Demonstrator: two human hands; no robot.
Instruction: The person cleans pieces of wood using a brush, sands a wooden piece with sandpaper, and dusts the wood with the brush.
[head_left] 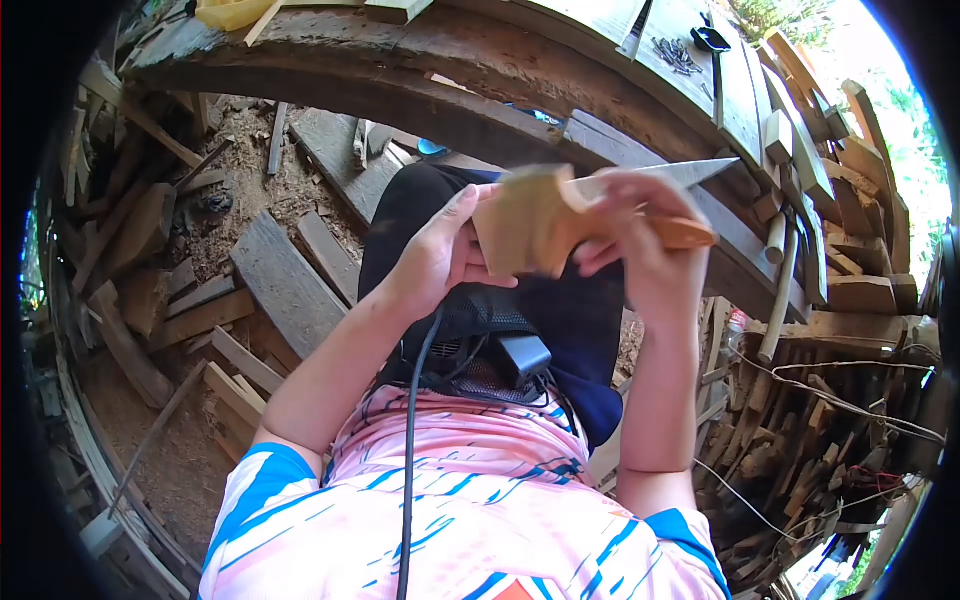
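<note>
A light-brown carved piece of wood (530, 225), blurred by motion, is held up above the lap. My left hand (450, 245) grips its left end, with the fingers under it and the thumb along its upper side. At its right side my right hand (645, 225) is bent around an orange-brown wooden handle (685, 234). Beyond the right hand's fingers a pointed grey blade (700, 172) sticks out to the right. Whether blade and handle are one tool is hidden by the hand.
A thick wooden beam (400, 85) crosses in front, beside a plank bench (690, 100) holding a pile of nails (678, 55). Boards (290, 280) and offcuts lie on the ground at left. Stacked wood scraps (800, 450) fill the right. A black cable (410, 470) runs down the shirt.
</note>
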